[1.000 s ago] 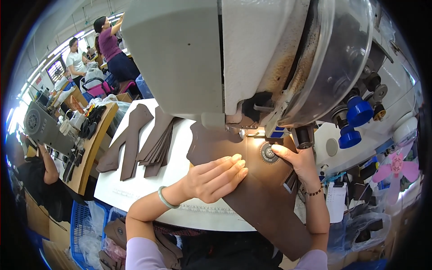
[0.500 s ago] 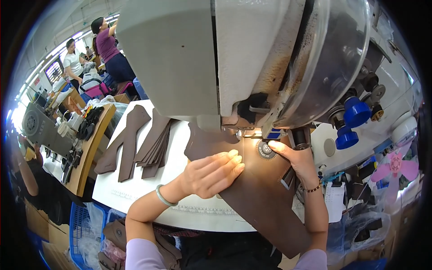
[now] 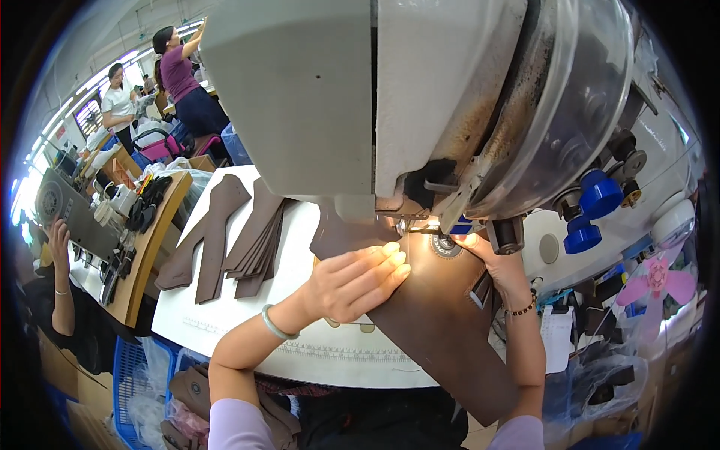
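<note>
A brown leather-like panel (image 3: 442, 337) lies under the head of a grey sewing machine (image 3: 300, 97), its near end hanging past the table edge. On it sits a round dark badge (image 3: 446, 246), partly hidden by the machine. My left hand (image 3: 360, 281) lies on the panel's left side, fingers stretched and side by side; its thumb is hidden. At the right edge, beside the badge, my right hand (image 3: 501, 266) grips the panel, thumb on top, the other fingers mostly hidden. The lit needle area (image 3: 405, 225) is just beyond my left fingertips.
Several brown strips (image 3: 259, 251) lie stacked on the white table (image 3: 225, 322) at left. Blue knobs (image 3: 600, 191) project from the machine's right side. A blue crate (image 3: 131, 382) stands below left. A wooden workbench (image 3: 161, 240) and co-workers are farther left; a pink fan (image 3: 656, 277) is at right.
The panel has slid a little farther under the machine, and the badge is more covered. My right hand has shifted slightly right. A co-worker's hand at far left has come up.
</note>
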Action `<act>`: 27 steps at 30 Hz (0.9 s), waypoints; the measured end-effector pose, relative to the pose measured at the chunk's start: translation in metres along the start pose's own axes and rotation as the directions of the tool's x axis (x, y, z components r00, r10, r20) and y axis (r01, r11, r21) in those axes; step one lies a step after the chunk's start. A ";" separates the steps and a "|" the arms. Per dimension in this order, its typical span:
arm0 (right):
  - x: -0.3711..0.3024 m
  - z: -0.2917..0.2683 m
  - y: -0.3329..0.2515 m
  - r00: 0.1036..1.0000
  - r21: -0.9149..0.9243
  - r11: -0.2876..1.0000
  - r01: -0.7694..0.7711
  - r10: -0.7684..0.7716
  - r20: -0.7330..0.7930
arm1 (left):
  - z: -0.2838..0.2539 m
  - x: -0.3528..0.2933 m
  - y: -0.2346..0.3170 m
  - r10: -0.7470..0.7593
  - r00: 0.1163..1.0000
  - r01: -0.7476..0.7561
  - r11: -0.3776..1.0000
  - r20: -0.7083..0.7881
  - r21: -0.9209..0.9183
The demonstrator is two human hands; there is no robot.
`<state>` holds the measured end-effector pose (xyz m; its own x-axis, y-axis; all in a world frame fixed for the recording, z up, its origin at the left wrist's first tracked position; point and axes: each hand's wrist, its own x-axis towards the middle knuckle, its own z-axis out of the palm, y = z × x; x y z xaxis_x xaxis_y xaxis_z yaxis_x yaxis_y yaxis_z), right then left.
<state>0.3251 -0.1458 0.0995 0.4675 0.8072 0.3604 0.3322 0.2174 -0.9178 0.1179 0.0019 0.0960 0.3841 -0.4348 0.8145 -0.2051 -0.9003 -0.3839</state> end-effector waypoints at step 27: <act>0.000 -0.041 -0.019 0.755 0.332 0.743 -0.581 0.340 0.561 | -0.019 0.027 0.014 -0.291 0.947 0.284 0.957 0.133 0.065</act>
<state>0.3523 -0.1719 0.1240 0.0060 0.9910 -0.1334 -0.2967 -0.1256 -0.9467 0.1088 -0.0224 0.1209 0.5437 -0.1528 0.8253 -0.0281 -0.9861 -0.1640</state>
